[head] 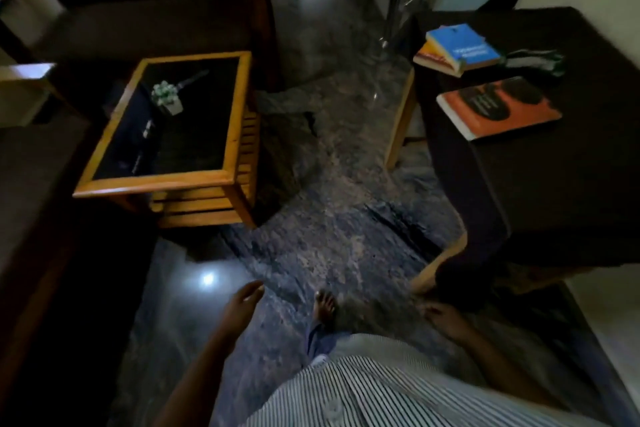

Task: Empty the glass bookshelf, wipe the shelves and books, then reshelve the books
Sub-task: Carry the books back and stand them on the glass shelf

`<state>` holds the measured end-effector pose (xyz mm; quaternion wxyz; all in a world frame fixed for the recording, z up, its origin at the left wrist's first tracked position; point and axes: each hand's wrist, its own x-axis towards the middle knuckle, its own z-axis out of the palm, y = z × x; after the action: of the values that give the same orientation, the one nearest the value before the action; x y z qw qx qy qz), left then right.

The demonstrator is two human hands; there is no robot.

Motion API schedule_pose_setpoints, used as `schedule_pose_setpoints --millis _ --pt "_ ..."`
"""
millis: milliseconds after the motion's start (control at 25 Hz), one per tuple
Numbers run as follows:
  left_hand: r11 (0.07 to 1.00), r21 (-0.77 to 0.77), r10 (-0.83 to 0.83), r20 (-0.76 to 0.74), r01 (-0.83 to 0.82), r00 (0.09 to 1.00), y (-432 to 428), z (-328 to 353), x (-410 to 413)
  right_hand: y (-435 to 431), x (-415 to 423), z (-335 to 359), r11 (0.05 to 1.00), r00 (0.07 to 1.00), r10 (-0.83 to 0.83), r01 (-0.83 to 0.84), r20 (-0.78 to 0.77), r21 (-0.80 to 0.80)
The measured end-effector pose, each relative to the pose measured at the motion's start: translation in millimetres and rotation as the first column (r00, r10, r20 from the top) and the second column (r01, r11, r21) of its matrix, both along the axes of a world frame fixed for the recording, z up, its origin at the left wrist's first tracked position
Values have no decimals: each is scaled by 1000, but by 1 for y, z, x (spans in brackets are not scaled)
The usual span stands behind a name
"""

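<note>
An orange book (498, 107) lies flat and closed at two o'clock. Beyond it, a blue book (462, 45) rests on a second book (433, 60).

dim, motion-blurred room with wide-angle bending at the edges; one glare spot on the floor (207, 278).

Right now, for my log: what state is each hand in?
Left hand: open, holding nothing.
Right hand: too dark and blurred to tell.
</note>
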<state>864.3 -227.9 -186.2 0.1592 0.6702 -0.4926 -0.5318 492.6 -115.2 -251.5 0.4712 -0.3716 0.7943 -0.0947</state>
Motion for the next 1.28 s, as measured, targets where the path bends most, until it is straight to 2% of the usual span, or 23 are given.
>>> schedule_pose_setpoints --millis 80,160,280,360,480,520,560,600,640,680,760,840,960,1080,1240,1280 --pt "994 20 -107 33 107 994 -76 1 -21 -43 -5 25 994 995 -97 97 -2 45" --pt "978 -4 -209 32 209 977 -142 5 -42 -97 -7 43 996 993 -91 90 74 21" --pt "945 -54 -322 3 322 947 -236 16 -87 -201 -12 89 986 987 -87 105 137 -128" --pt "923 -91 -377 -22 374 926 -290 28 -127 -263 -20 135 935 984 -139 168 114 -313" --pt "861 -161 -502 -130 482 855 -370 48 -208 -326 -48 193 788 946 -324 256 -24 -560" --pt "836 -170 -547 -166 522 821 -393 59 -238 -339 -59 200 714 897 -420 232 -138 -661" --pt "803 -169 -595 -209 571 776 -417 66 -271 -351 -73 199 664 809 -524 191 -267 -723" --pt "771 -148 -635 -250 619 731 -439 70 -304 -363 -88 194 656 699 -610 182 -372 -733" --pt "751 -121 -653 -286 649 701 -458 73 -333 -375 -100 190 687 605 -656 229 -452 -690" --pt "738 -100 -660 -316 667 682 -469 76 -355 -384 -108 185 727 549 -667 330 -503 -603" --pt "704 -48 -670 -377 709 640 -490 80 -393 -407 -123 178 698 457 -701 600 -548 -392" --pt "682 48 -643 -436 729 630 -505 82 -419 -423 -133 173 636 426 -700 738 -573 -228" --pt "620 206 -530 -601 757 598 -524 80 -463 -432 -140 165 625 443 -622 777 -646 -69" --pt "700 233 -436 -610 675 662 -537 76 -514 -432 -151 169 588 408 -641 805 -651 -75" --pt "740 235 -416 -576 630 704 -546 68 -551 -426 -158 185 498 304 -794 822 -526 -277" --pt "746 227 -427 -557 626 712 -548 63 -553 -432 -154 188 527 309 -778 795 -546 -301"
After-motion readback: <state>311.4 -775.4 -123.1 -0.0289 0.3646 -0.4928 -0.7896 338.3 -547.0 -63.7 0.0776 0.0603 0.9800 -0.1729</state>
